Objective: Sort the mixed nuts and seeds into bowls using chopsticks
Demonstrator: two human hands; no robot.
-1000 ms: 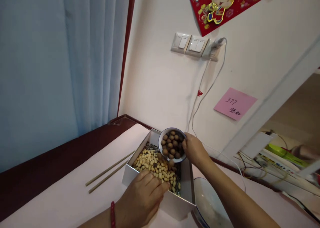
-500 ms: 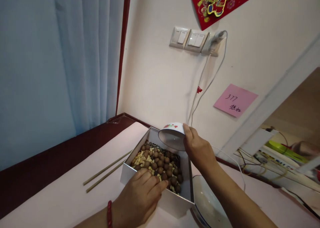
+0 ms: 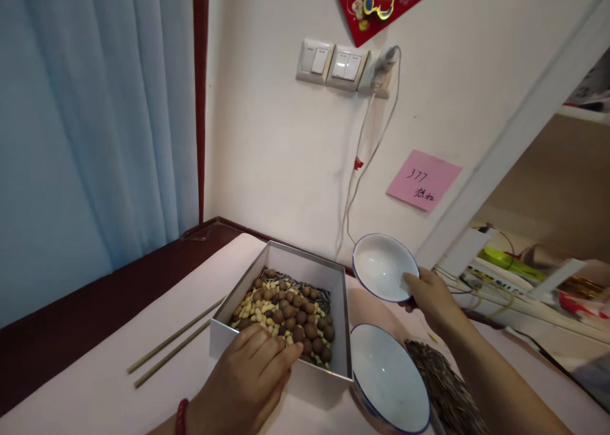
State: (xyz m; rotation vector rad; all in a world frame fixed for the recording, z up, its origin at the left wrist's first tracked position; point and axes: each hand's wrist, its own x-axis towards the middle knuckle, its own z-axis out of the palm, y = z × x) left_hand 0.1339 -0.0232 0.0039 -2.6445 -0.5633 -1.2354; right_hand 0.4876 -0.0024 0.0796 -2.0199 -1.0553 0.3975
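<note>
My left hand (image 3: 252,374) lies over the near wall of a square white box (image 3: 317,384), its fingers hooked across the rim. Inside the box are round brown nuts that look like macadamias (image 3: 298,314), pale peanut-like kernels (image 3: 246,307) and dark striped seeds (image 3: 323,297). To the right of the box, my right hand (image 3: 431,295) grips a white bowl (image 3: 384,263) with a blue rim, held tilted in the air with its inside facing me. Nothing shows in that bowl. Below it, a second white bowl (image 3: 391,378) rests beside the box.
Two chopsticks (image 3: 174,336) lie left of the box on a pink sheet (image 3: 105,384). A heap of dark striped seeds (image 3: 445,384) is on the right, partly behind my right arm. Behind are a wall with a plugged-in cable (image 3: 355,187), and a cluttered shelf (image 3: 519,270).
My right hand has carried the bowl from above the box to the right and turned its opening up toward me. My left hand stays at the box's rim. The camera view has shifted right.
</note>
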